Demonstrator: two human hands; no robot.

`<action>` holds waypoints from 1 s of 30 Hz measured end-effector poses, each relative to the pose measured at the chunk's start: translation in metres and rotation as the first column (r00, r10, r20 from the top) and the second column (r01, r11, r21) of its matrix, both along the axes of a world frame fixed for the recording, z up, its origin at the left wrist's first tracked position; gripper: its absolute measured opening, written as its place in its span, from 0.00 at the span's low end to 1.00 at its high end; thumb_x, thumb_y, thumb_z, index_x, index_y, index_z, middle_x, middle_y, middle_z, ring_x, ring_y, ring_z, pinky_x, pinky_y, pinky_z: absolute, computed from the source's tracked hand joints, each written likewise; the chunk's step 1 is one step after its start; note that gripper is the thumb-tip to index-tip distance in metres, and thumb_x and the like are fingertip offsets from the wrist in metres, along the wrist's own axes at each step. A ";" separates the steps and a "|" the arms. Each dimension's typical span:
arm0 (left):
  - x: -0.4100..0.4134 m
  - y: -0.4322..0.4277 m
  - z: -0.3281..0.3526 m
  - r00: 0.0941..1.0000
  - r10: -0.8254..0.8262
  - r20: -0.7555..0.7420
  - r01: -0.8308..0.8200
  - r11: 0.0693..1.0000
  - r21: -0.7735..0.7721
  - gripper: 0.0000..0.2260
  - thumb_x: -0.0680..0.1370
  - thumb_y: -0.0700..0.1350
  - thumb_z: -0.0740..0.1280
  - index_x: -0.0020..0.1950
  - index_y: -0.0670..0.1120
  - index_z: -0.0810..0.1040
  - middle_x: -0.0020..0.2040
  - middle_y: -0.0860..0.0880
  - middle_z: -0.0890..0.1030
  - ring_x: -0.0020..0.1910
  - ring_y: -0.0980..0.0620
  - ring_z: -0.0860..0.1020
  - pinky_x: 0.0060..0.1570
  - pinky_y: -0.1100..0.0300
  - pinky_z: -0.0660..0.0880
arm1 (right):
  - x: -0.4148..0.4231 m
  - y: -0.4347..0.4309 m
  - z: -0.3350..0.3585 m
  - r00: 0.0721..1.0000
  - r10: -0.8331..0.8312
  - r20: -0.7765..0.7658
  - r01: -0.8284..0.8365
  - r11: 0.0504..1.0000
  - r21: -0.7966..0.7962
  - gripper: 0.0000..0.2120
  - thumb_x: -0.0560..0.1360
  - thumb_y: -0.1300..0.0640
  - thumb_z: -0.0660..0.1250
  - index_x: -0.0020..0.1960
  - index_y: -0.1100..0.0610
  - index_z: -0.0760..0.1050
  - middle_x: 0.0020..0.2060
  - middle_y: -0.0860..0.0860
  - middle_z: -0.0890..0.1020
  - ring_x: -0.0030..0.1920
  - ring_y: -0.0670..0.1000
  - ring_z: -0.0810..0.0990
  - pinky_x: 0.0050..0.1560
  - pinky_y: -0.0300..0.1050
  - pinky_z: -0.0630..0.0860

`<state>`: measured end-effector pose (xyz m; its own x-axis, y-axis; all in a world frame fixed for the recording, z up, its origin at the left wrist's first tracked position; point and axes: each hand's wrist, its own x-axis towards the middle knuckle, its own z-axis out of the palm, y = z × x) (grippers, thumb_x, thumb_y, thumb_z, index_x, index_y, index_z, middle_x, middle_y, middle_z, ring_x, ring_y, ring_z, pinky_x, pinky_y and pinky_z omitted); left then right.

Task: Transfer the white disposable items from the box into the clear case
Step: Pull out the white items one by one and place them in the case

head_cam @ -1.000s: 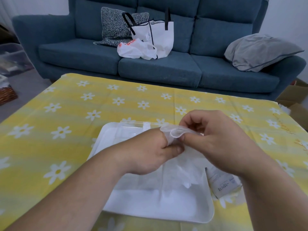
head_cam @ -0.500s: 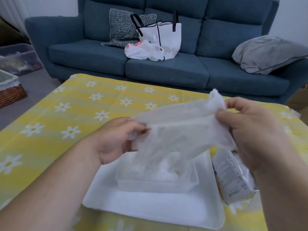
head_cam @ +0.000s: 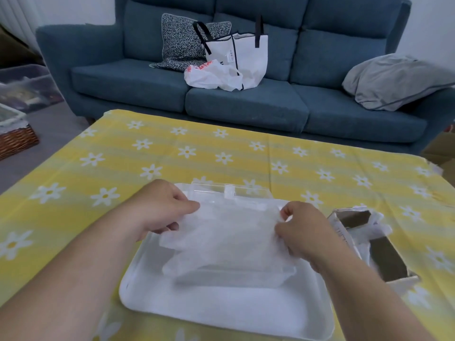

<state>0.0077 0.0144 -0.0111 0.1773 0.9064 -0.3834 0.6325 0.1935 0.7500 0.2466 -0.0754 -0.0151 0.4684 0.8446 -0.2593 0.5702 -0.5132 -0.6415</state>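
1. Fingers (head_cam: 190, 206) of the left hand (head_cam: 160, 212) pinch the left edge of the white plastic bundle (head_cam: 226, 237). Those of the right hand (head_cam: 305, 235) curl round its right edge. Both grips are narrow and closed on the plastic.
2. That bundle is stretched between the two hands at lower centre of the frame, directly over the clear case (head_cam: 234, 279). Its lower part drapes toward the case, but I cannot tell whether it touches.
3. Its long axis runs left to right, in line with the case's long side, and each hand holds one end. The coming move looks like a straight drop down into the case.
4. The case sits on a white tray (head_cam: 221, 313), with its lid (head_cam: 221, 190) tipped open on the far side.
5. The box (head_cam: 386, 257) lies open at lower right, just beside the tray. More white plastic shows at its mouth, and the right hand is the nearer one.
6. All of this rests on a bench (head_cam: 147, 156) under a yellow daisy cloth. A blue sofa (head_cam: 246, 104) fills the upper frame.
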 end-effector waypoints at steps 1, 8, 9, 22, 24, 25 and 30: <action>-0.002 0.002 0.000 0.999 0.024 -0.043 -0.020 0.996 0.092 0.09 0.74 0.51 0.75 0.45 0.45 0.82 0.42 0.48 0.80 0.37 0.49 0.80 0.40 0.57 0.76 | 0.001 0.001 -0.001 0.999 0.020 0.027 -0.020 1.000 -0.016 0.07 0.65 0.64 0.62 0.43 0.61 0.74 0.38 0.62 0.84 0.31 0.60 0.80 0.33 0.51 0.77; 0.011 -0.017 0.027 0.924 -0.262 -0.277 0.326 0.920 0.217 0.15 0.70 0.50 0.78 0.54 0.57 0.79 0.51 0.58 0.77 0.41 0.57 0.77 0.39 0.62 0.74 | 0.003 -0.003 0.014 0.947 0.132 0.294 -0.100 0.988 -0.122 0.07 0.70 0.62 0.64 0.46 0.53 0.73 0.39 0.49 0.81 0.41 0.52 0.82 0.29 0.40 0.67; 0.016 -0.022 0.027 0.881 -0.328 -0.339 0.399 0.903 0.162 0.17 0.70 0.49 0.77 0.56 0.58 0.78 0.52 0.59 0.76 0.42 0.56 0.77 0.38 0.62 0.75 | 0.004 -0.003 0.014 0.942 0.136 0.306 -0.101 0.987 -0.129 0.07 0.71 0.62 0.64 0.46 0.53 0.73 0.39 0.48 0.80 0.39 0.51 0.81 0.29 0.41 0.66; 0.050 -0.034 -0.015 0.609 -0.346 -0.714 0.625 0.763 0.163 0.21 0.73 0.35 0.66 0.64 0.51 0.77 0.61 0.51 0.78 0.58 0.46 0.79 0.49 0.59 0.76 | -0.028 -0.006 0.015 0.854 0.325 0.406 -0.323 0.943 -0.075 0.11 0.77 0.54 0.64 0.58 0.46 0.77 0.56 0.48 0.76 0.52 0.51 0.78 0.48 0.43 0.73; 0.055 -0.036 -0.021 0.603 -0.372 -0.705 0.636 0.758 0.144 0.19 0.73 0.35 0.65 0.62 0.50 0.77 0.59 0.49 0.79 0.56 0.45 0.79 0.52 0.55 0.78 | -0.038 -0.004 0.000 0.783 0.449 0.431 -0.383 0.893 -0.234 0.15 0.79 0.56 0.61 0.63 0.48 0.76 0.61 0.51 0.71 0.54 0.53 0.79 0.48 0.43 0.72; 0.057 -0.036 -0.024 0.606 -0.384 -0.697 0.639 0.757 0.138 0.18 0.72 0.35 0.65 0.60 0.50 0.78 0.58 0.49 0.79 0.55 0.45 0.79 0.53 0.53 0.78 | -0.041 -0.004 -0.005 0.747 0.491 0.447 -0.400 0.870 -0.288 0.16 0.79 0.57 0.60 0.65 0.49 0.74 0.62 0.52 0.70 0.54 0.54 0.79 0.47 0.43 0.73; 0.064 -0.033 -0.036 0.616 -0.414 -0.670 0.629 0.771 0.103 0.14 0.73 0.35 0.64 0.56 0.48 0.78 0.55 0.47 0.80 0.53 0.45 0.79 0.50 0.55 0.76 | -0.046 -0.003 -0.008 0.750 0.591 0.296 -0.485 0.796 -0.362 0.19 0.80 0.61 0.57 0.69 0.53 0.72 0.64 0.54 0.73 0.65 0.54 0.70 0.60 0.45 0.73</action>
<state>0.0716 -0.0189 -0.0471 0.4977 0.8110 -0.3076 0.8669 -0.4762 0.1471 0.2009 -0.0782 -0.0229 0.0584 0.9162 -0.3965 0.9650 -0.1535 -0.2127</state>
